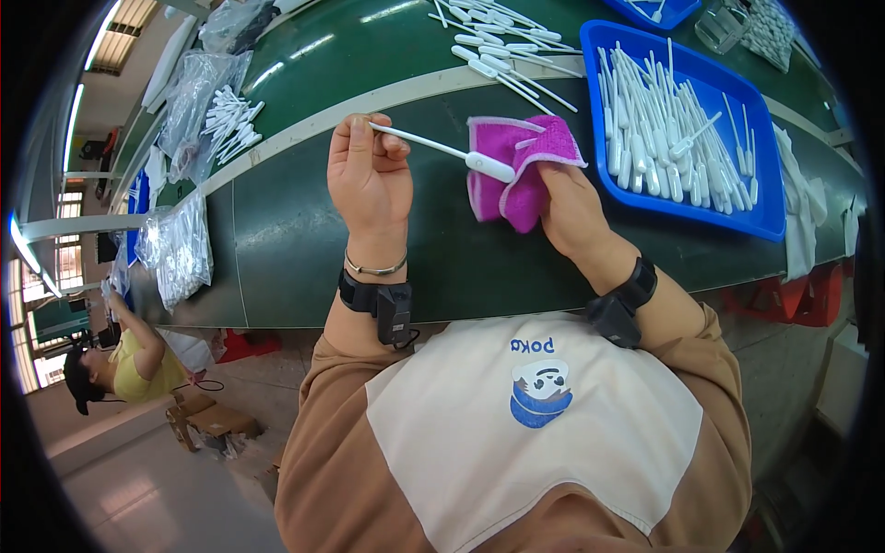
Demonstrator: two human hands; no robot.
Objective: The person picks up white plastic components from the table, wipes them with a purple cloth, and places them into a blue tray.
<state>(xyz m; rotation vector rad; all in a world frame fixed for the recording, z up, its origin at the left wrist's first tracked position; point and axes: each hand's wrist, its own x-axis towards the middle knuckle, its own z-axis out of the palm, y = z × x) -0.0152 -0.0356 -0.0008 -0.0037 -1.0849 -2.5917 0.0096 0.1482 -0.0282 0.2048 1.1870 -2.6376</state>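
the left hand (369,175) is pinching the thin stem of a white plastic dropper (447,149), its long axis running left to right with the bulb end lying against the fuzzy purple cloth (516,170) that the right hand (572,212) is gripping above the green desk (277,230); a blue tray (765,212) of smooth white droppers is sitting far right

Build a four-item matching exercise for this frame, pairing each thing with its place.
Things:
1. white pipette
2. magenta cloth
3. blue tray
4. clear plastic bags

Places:
A. at the table's left edge
B. held in the right hand
C. on the table at the right, full of white pipettes
D. stem pinched in the left hand

Pairs: 1-D, 2-B, 3-C, 4-A
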